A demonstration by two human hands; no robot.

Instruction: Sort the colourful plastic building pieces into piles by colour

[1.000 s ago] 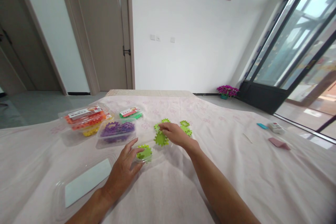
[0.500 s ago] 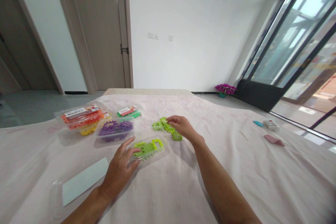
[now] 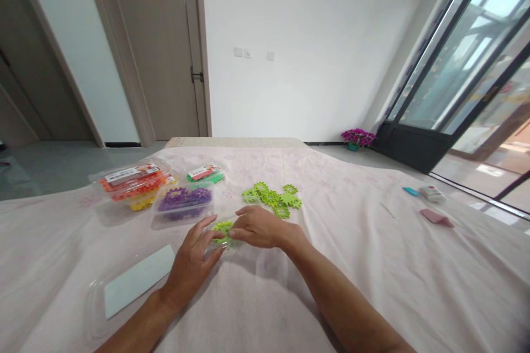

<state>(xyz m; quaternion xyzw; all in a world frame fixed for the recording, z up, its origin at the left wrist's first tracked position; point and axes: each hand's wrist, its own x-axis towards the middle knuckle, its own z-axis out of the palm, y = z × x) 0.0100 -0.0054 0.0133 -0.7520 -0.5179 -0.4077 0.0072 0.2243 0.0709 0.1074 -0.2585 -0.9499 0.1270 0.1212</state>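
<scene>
A small clear plastic box [image 3: 238, 249] with yellow-green toothed gear pieces [image 3: 222, 227] in it sits between my hands. My left hand [image 3: 197, 253] grips its left end, thumb on the near side and fingers over the far rim. From the right, my right hand [image 3: 259, 227] dips over the box, its fingers curled down and its thumb at the pieces. What lies under those fingers is hidden. Just beyond, a loose pile of green gear pieces [image 3: 271, 197] is spread flat on the cloth.
A clear lid with a white panel [image 3: 139, 280] lies at front left. Behind it stand a box of purple pieces [image 3: 185, 202], stacked orange and yellow boxes [image 3: 136, 182] and a green box [image 3: 206, 175]. A pink cloth [image 3: 436, 217] and a white item [image 3: 432, 194] lie at far right.
My right hand has moved from the loose pile back toward me, over the clear box. The pile now shows spread wider to the right. My left hand still holds the box.
</scene>
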